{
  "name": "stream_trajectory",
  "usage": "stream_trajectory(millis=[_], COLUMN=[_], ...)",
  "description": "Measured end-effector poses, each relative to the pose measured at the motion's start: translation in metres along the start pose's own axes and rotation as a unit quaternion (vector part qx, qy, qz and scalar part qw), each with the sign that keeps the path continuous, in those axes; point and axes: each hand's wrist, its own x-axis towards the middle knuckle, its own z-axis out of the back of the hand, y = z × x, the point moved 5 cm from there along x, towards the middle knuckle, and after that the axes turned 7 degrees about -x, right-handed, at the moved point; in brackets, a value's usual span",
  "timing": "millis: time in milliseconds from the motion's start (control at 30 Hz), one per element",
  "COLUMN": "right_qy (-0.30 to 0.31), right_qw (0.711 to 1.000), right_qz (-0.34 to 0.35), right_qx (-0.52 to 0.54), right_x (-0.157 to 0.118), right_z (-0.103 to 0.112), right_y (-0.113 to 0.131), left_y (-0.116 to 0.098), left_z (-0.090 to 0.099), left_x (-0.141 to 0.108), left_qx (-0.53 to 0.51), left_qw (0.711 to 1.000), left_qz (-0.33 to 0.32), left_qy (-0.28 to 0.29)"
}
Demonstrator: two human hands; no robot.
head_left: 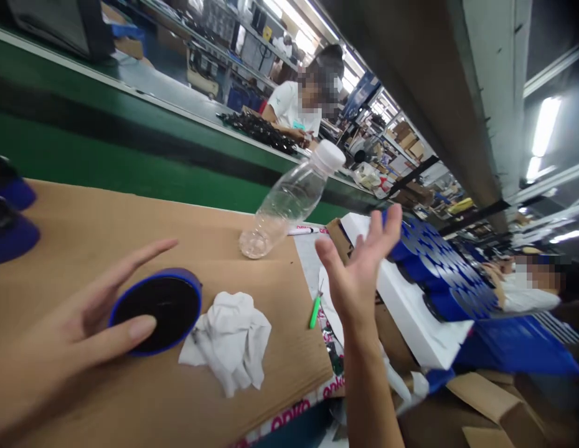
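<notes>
While a clear plastic bottle (292,200) stood tilted on the cardboard-covered bench (84,224), a worker's left hand (79,323) lay at a blue-rimmed round part (161,305), and the right hand (359,267) was raised.

Fingers spread, the left hand held nothing, its thumb resting across the part's dark face. The right hand, palm open and empty, hovered near the bottle without touching it, in front of a white tray (411,311) packed with blue round parts (439,261). A crumpled white cloth (231,339) lay just beside the round part, a green pen (314,311) at the cardboard's edge. Across the green conveyor (107,149), another person in a white shirt (289,106) sat by a pile of black parts (259,130).
</notes>
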Motion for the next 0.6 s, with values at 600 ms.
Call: stream_trajectory(millis=[600], right_qy=[0.105], right_qw=[0.855], right_qz=[0.357], right_qx=[-0.363], right_x=[-0.023], right_z=[-0.001], right_y=[0.039], left_y=[-0.044], left_z=[-0.03], left_x=[-0.018], left_qx=[-0.162], left_qw=[0.98], left_qz=[0.102], left_qy=[-0.055])
